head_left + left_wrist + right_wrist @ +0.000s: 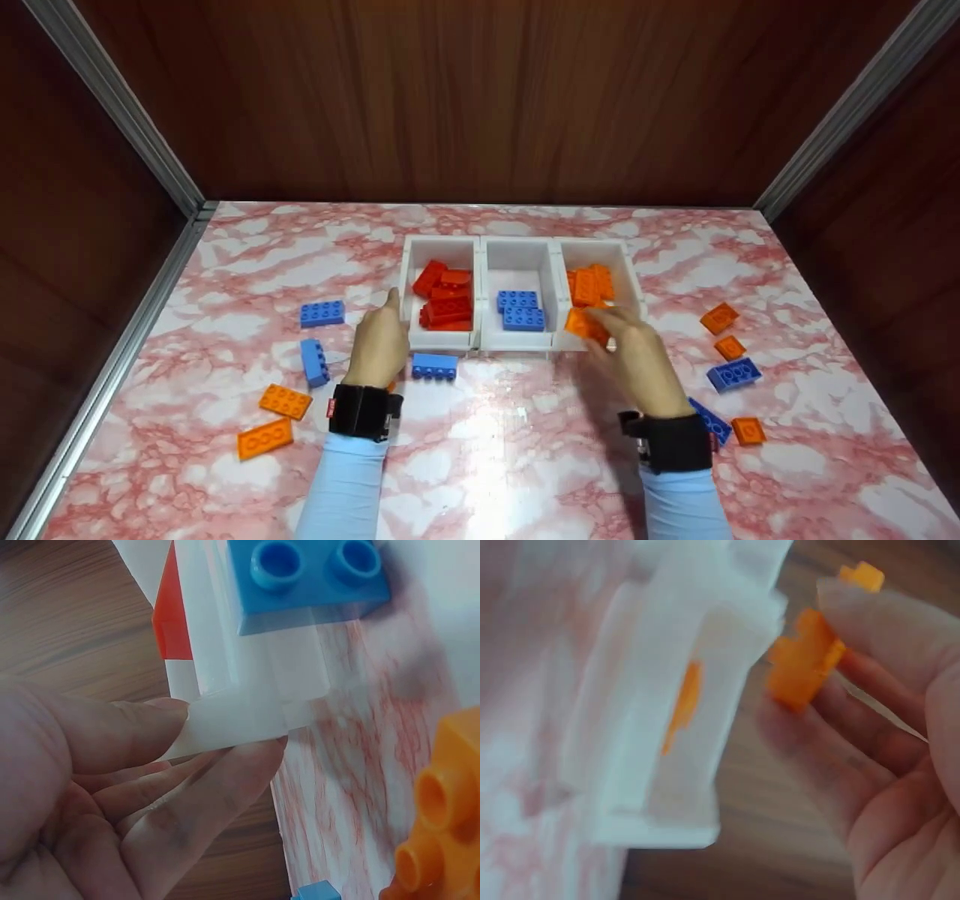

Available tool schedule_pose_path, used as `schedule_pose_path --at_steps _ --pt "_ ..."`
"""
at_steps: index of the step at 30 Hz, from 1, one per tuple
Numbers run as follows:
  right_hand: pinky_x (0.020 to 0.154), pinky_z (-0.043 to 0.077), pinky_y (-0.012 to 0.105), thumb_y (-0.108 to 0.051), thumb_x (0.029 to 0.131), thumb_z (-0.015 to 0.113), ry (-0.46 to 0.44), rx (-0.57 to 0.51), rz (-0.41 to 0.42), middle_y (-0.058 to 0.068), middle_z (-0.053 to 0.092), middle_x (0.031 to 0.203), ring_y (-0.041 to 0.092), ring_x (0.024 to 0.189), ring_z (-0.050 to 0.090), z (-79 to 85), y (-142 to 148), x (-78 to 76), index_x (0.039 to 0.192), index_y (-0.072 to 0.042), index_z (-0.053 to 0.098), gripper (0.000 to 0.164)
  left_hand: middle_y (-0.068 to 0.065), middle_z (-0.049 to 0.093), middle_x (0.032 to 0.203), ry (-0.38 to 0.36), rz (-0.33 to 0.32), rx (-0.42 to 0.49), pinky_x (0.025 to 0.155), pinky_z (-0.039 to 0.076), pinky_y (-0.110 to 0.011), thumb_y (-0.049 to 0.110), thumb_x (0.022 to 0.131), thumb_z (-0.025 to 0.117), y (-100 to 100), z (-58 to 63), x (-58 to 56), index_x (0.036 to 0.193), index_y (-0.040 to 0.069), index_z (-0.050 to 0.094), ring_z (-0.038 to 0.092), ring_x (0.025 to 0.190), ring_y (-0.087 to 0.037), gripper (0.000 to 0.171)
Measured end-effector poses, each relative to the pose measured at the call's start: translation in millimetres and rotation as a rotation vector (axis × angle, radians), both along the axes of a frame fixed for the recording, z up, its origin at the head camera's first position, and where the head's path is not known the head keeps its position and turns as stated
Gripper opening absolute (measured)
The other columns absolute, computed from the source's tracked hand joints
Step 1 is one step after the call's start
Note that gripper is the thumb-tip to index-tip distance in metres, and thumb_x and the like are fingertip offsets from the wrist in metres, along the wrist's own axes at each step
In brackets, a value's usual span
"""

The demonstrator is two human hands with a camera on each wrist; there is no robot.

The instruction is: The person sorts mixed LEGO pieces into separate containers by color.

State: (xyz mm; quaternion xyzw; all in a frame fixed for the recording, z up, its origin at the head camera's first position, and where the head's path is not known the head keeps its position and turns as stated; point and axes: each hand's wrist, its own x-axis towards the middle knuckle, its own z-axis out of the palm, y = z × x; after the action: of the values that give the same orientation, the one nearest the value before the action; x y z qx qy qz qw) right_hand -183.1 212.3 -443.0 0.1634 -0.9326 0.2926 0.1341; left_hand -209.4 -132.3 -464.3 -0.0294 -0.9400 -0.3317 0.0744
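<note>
My left hand [379, 341] is at the left side of the left white bin [406, 262]; in the left wrist view its thumb and fingers pinch the rim of that bin [232, 720]. Over the front of the right white bin [634, 277], my right hand [641, 364] holds an orange toy brick [585, 324]. The right wrist view shows that orange brick [802, 664] between thumb and fingertips, apart from the bin wall. Red bricks [448, 309] lie in the left bin. Two blue bricks [523, 319] sit in the middle bin [520, 251], and orange bricks [589, 285] in the right one.
A blue brick [434, 366] lies just before the left bin. Blue bricks [322, 313] and orange bricks [265, 439] are scattered at left. More orange bricks [720, 318] and blue bricks [733, 374] lie at right. Wooden panels [480, 105] enclose the marbled table [480, 465].
</note>
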Motion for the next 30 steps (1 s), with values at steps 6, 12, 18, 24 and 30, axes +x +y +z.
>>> schedule_pose_path --at_steps 6,12,18,24,30 --pt "0.091 0.050 0.051 0.004 0.084 0.073 0.132 -0.032 -0.121 0.025 0.063 0.120 0.041 0.107 0.062 -17.2 14 -14.0 0.120 0.006 0.067 0.036 -0.028 0.068 0.094 -0.011 0.004 -0.018 0.068 0.055 -0.047 0.000 0.095 0.060 0 0.4 -0.5 0.146 -0.012 0.037 0.067 0.074 -0.038 0.057" --pt "0.083 0.053 0.051 0.001 0.083 0.077 0.203 -0.078 -0.239 0.025 0.068 0.109 0.042 0.097 0.065 -30.6 7 -21.9 0.109 0.008 0.071 0.028 -0.028 0.068 0.093 -0.013 0.002 -0.018 0.067 0.056 -0.046 0.000 0.095 0.060 1 1.2 -0.6 0.146 -0.012 0.036 0.067 0.073 -0.037 0.058" --pt "0.086 0.052 0.051 0.000 0.081 0.079 0.225 -0.074 -0.196 0.024 0.069 0.106 0.041 0.097 0.065 -39.1 -1 -24.0 0.099 0.008 0.074 0.020 -0.028 0.068 0.093 -0.023 0.008 -0.016 0.067 0.055 -0.046 0.000 0.096 0.060 1 0.2 -0.9 0.147 -0.012 0.035 0.066 0.072 -0.036 0.058" --pt "0.090 0.052 0.050 0.008 0.084 0.073 0.195 0.017 -0.065 0.024 0.069 0.111 0.040 0.104 0.065 -40.6 -10 -23.7 0.106 0.005 0.074 0.022 -0.028 0.068 0.095 -0.017 0.005 -0.015 0.068 0.056 -0.046 0.000 0.096 0.060 1 -0.9 -0.6 0.147 -0.012 0.035 0.067 0.073 -0.037 0.058" --pt "0.089 0.053 0.048 0.010 0.083 0.072 0.244 0.036 -0.053 0.024 0.069 0.110 0.039 0.103 0.066 -37.7 -6 -24.9 0.106 0.007 0.073 0.023 -0.029 0.069 0.095 -0.006 0.005 -0.018 0.070 0.056 -0.047 0.000 0.095 0.060 1 0.1 -0.2 0.146 -0.012 0.036 0.067 0.076 -0.038 0.057"
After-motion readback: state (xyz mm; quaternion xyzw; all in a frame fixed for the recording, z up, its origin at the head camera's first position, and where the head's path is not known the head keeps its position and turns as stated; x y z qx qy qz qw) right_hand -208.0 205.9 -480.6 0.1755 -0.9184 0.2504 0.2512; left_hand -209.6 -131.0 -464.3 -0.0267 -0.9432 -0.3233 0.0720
